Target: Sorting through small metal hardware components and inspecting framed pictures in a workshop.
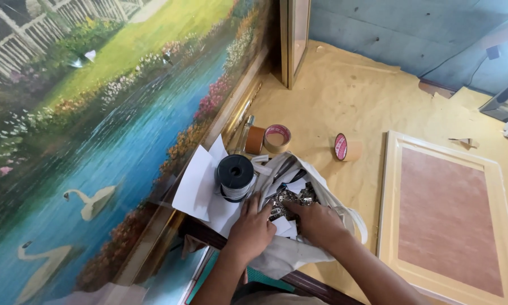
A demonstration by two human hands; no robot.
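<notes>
Both your hands are inside the white cloth bag, on a pile of small metal hardware pieces. Your left hand lies with fingers curled loosely on the pile, and your right hand has its fingers bent into the pieces; I cannot tell if it grips one. The black wire spool stands just beside, on loose white paper. I think the spool may tip if you pull the bag, and small pieces may spill onto the floor.

Both hands — left hand, right hand — dig among metal clips in a white bag, just beside the black spool.
</notes>
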